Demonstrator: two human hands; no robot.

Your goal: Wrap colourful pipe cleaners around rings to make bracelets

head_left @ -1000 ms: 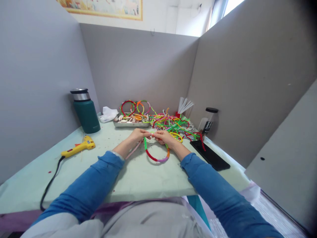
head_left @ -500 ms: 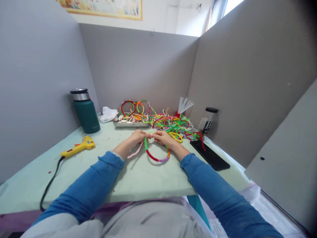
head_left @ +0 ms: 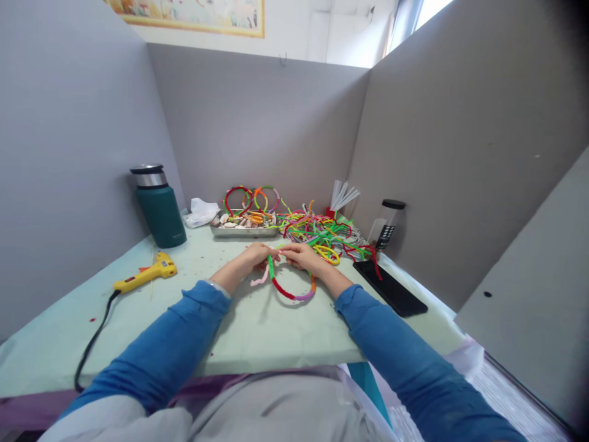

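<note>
Between my hands hangs a ring wrapped in coloured pipe cleaners (head_left: 284, 291), with green, red, purple and orange stretches. My left hand (head_left: 258, 253) is closed on its upper left part, by the green stretch. The fingertips of my right hand (head_left: 298, 255) pinch the top of the ring and meet those of my left. A loose pale pink pipe cleaner end (head_left: 260, 280) sticks out below my left fingers. What lies right between the fingertips is partly hidden.
Behind my hands stand a metal tray (head_left: 243, 232) of shells, finished coloured rings (head_left: 238, 187) and a pipe cleaner heap (head_left: 322, 228). Left are a yellow glue gun (head_left: 146, 274) with cord and a green bottle (head_left: 161, 215). Right are a black phone (head_left: 391, 290) and a clear bottle (head_left: 387, 226).
The loose pink end has drawn in toward my left hand and shows shorter. My fingertips have come closer together at the top of the ring.
</note>
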